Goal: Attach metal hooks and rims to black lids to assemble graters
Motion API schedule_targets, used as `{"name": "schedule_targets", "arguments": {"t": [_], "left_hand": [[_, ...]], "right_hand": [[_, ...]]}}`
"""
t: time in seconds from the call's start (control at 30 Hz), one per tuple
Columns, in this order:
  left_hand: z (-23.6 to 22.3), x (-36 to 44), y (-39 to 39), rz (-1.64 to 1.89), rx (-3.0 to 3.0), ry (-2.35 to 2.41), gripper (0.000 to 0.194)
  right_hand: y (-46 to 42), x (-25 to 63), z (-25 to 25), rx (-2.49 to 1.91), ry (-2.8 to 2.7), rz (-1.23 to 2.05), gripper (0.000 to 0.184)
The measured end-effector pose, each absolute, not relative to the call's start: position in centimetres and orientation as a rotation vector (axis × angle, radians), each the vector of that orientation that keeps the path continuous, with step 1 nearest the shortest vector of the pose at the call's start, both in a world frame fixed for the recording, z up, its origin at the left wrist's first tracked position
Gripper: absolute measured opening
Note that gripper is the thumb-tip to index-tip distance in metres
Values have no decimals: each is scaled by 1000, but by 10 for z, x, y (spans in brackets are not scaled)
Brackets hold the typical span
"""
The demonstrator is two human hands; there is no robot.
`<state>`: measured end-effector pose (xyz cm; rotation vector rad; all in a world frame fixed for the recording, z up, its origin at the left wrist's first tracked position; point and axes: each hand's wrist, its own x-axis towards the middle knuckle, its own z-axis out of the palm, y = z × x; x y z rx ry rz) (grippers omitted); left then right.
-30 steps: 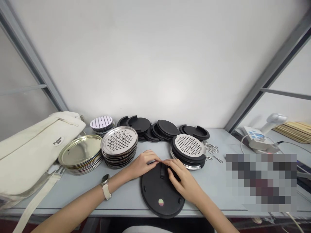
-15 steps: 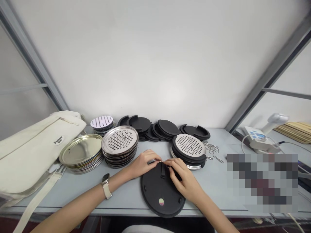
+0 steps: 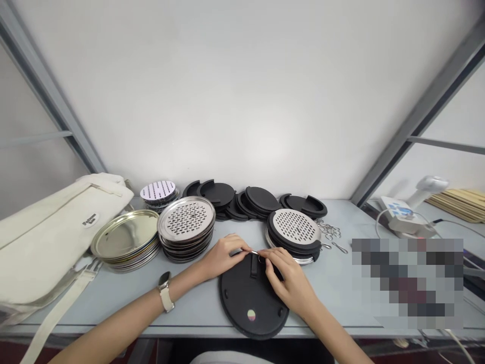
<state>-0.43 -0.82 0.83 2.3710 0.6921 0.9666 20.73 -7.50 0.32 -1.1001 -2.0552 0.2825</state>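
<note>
A round black plate (image 3: 252, 301) lies flat at the table's front, with a short black strap (image 3: 253, 266) at its far edge and a small round sticker. At the strap's top, a small silver metal hook (image 3: 254, 252) spans between my fingertips. My left hand (image 3: 226, 257) pinches the hook's left end between thumb and fingers. My right hand (image 3: 286, 275) has its fingertips closed on the right end, its palm over the plate's right side. Just beyond sits a perforated grater disc (image 3: 296, 226) in a black holder, on top of a stack.
Stacked grater plates (image 3: 186, 218), gold-coloured trays (image 3: 125, 235) and a cream bag (image 3: 56, 227) are on the left. Black holders (image 3: 261, 198) line the wall. Loose metal hooks (image 3: 329, 231) lie right of the grater disc. A white device (image 3: 405, 215) and wooden boards (image 3: 460, 202) stand far right.
The silver hook has turned slightly between my fingers, and my right fingertips have shifted a little. The plate stays in place; the view has moved slightly.
</note>
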Motion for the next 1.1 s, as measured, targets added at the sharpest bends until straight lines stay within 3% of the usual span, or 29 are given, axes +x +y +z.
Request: {"name": "schedule_targets", "arguments": {"t": [1.1], "left_hand": [[5,-3,-7,955,2394,587,19]], "right_hand": [[-75,207,6,-1155,-2063,336,20]]}}
